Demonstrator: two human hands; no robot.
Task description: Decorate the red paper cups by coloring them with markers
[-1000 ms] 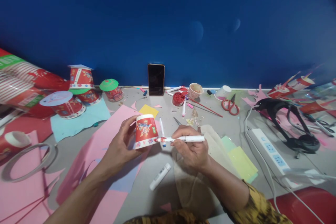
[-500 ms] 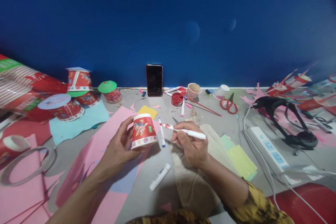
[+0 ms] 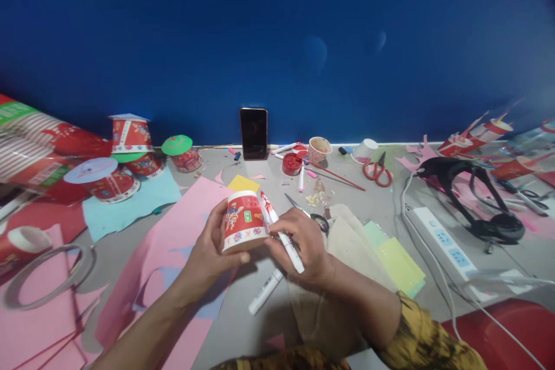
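Note:
My left hand (image 3: pixel 212 245) is wrapped around a red paper cup (image 3: pixel 245 219) with white edges and printed figures, its wider end downward. In my right hand (image 3: pixel 303 240) is a white marker (image 3: pixel 287 241) with a red tip end, slanting up and left close beside the cup's right side. Whether the tip touches the cup I cannot tell. Below the hands, a white capped pen or tube (image 3: pixel 265 293) lies on the table. Dark-handled scissors (image 3: pixel 319 222) lie just beyond my right hand, partly hidden by it.
A phone (image 3: pixel 254 134) leans on the blue wall. Decorated cups (image 3: pixel 102 179) stand at left near pink paper (image 3: pixel 173 231) and a tape roll (image 3: pixel 17 295). Red scissors (image 3: pixel 377 172), a power strip (image 3: pixel 442 243) and a black headset strap (image 3: pixel 472 196) lie right.
My right hand has moved left and down, and its marker has turned from nearly level to steep, closer to the cup. The cup has shifted slightly right and turned.

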